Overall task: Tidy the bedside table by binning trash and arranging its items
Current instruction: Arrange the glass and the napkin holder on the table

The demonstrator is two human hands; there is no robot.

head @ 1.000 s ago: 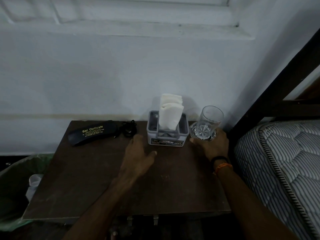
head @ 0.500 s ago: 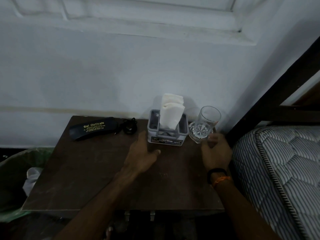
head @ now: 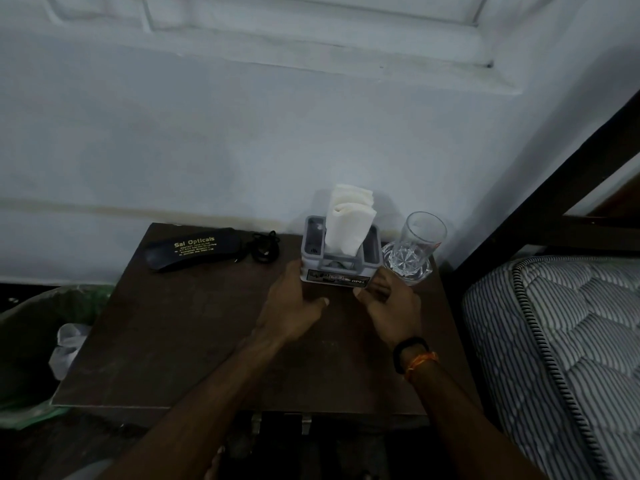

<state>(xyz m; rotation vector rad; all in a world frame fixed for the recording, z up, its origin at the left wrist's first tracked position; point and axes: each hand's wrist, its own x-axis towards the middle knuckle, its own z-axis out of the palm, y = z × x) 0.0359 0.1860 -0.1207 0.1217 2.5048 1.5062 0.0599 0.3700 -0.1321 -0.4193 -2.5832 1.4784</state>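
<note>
A grey napkin holder [head: 337, 270] with white tissues [head: 348, 220] standing up in it sits at the back of the dark wooden bedside table [head: 173, 341]. My left hand [head: 294, 306] presses against its left front corner with the thumb spread on the table. My right hand [head: 391, 306] has its fingers on the right front corner, so the holder is held between both hands. An empty clear glass [head: 415, 247] stands just right of the holder, free of my hands. A black spectacle case [head: 194, 249] and a coiled black cable [head: 265, 249] lie at the back left.
A bin with a green liner [head: 24, 358] stands left of the table with white crumpled trash [head: 67, 344] inside. A striped mattress [head: 571, 341] and dark bed frame [head: 540, 188] border the right side. The white wall rises right behind the table.
My right hand has let go of the glass and moved left onto the holder's right front corner. My left hand has closed in on the holder's left side.
</note>
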